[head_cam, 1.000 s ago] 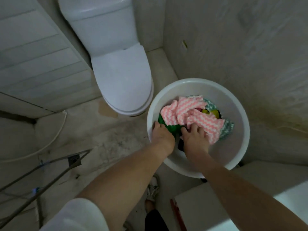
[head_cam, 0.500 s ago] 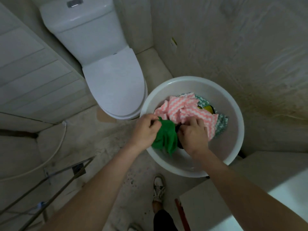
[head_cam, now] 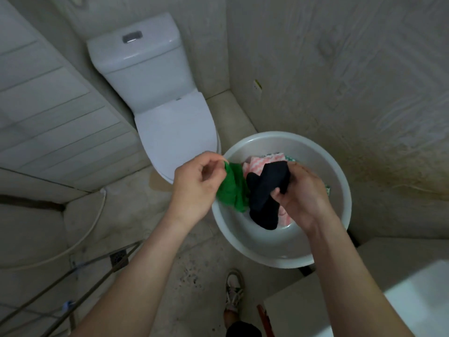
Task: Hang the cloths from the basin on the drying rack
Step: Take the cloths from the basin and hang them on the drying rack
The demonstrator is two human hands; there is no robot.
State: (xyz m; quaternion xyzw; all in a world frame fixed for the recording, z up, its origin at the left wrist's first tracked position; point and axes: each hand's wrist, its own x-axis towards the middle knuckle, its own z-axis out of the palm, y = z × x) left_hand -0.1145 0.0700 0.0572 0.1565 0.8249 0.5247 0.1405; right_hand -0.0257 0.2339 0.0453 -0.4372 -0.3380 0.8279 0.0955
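Two cloths hang lengthwise, ends down.

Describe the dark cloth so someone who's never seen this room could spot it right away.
Find the white toilet; to its right sits a round white basin. Over the basin, the right hand grips the dark cloth. It is plain navy-black, unlike the green cloth beside it and the pink zigzag cloth underneath.

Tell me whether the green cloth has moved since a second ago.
Yes. The green cloth was inside the basin; the left hand has lifted it above the near-left rim.
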